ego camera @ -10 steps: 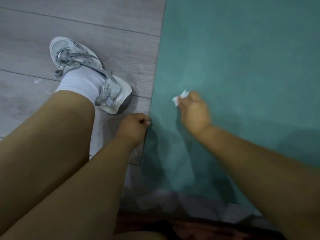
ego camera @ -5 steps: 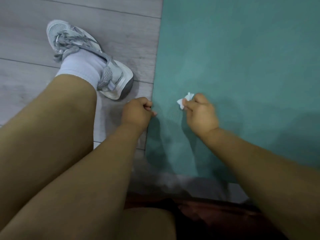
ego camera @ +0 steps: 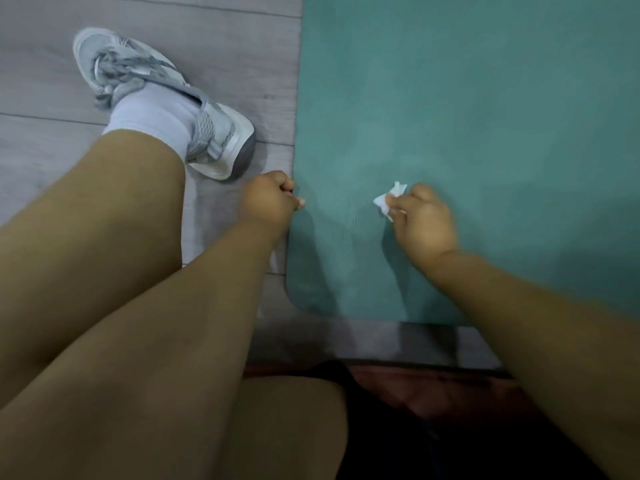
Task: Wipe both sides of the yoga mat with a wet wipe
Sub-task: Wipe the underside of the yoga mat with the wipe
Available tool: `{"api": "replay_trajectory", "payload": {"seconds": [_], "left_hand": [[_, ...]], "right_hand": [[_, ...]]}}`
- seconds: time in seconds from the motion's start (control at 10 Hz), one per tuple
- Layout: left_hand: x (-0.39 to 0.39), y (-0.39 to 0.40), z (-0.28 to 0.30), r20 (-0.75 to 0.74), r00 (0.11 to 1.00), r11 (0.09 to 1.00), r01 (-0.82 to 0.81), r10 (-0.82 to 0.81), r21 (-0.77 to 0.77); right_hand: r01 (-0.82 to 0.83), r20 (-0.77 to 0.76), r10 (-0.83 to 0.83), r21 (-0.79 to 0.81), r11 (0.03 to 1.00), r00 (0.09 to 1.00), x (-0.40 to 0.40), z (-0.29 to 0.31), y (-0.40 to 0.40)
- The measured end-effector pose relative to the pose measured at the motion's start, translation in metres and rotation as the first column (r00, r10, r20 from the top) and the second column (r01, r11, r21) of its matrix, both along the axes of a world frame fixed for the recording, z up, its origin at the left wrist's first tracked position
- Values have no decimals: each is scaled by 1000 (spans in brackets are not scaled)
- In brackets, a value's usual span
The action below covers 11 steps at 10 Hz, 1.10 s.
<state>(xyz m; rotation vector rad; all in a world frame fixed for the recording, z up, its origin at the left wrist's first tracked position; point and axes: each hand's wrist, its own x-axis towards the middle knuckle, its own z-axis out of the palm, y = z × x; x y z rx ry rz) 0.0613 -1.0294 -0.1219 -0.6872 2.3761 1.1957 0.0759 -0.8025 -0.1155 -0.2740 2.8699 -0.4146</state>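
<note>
Wiping advice: the crumpled white wet wipe point(ego camera: 388, 201) sits bunched at the fingertips, so I judge that flattening it under the palm and pulling long overlapping strokes toward the near edge would cover more surface than dabbing with a wad.
Holding the edge: pressing or pinching the long edge flat should stop the mat from creeping across the floor under the stroke.
Mat: the teal foam yoga mat point(ego camera: 467, 116) lies flat on the grey wood-plank floor point(ego camera: 225, 39), its rounded near-left corner in view, one face up; the other face cannot be seen.
Right hand point(ego camera: 424, 220): knuckles up, low over the mat near that corner, forearm reaching in from the lower right.
Right grip: fingers curled, pinching the wipe, which pokes out to the left of the thumb; whether the wad touches the mat I cannot tell.
Left hand point(ego camera: 272, 197): at the mat's left edge, forearm running diagonally from the lower left.
Left grip: fingers curled tight at the edge, thumb tip lying just onto the teal; it appears to pinch the edge.
Nearby: a grey-white laced trainer point(ego camera: 159, 98) with a white sock, planted on the floor beside the mat.
Progress: judging by the flat mat, flipping is not yet done.
</note>
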Motion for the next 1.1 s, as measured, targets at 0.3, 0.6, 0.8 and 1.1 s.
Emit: {"api": "replay_trajectory", "payload": {"seconds": [0.3,0.6,0.8,1.1], "left_hand": [[22,11,9,149,980,967,160,-131,-199],[39,29,37,229,940,903,314,-253,-292],[47,40,43,213,924,890,367,-317,-271],[48,61,64,139,901,873,433,-411,-225]], "right_hand": [[-338,127,387,-295,894,913,84,-8,-35],[57,220,23,-349,935,975,113,-5,4],[-115,293,225,-350,930,929,121,1,21],[188,317,-140,-126,974,938,127,12,68]]}}
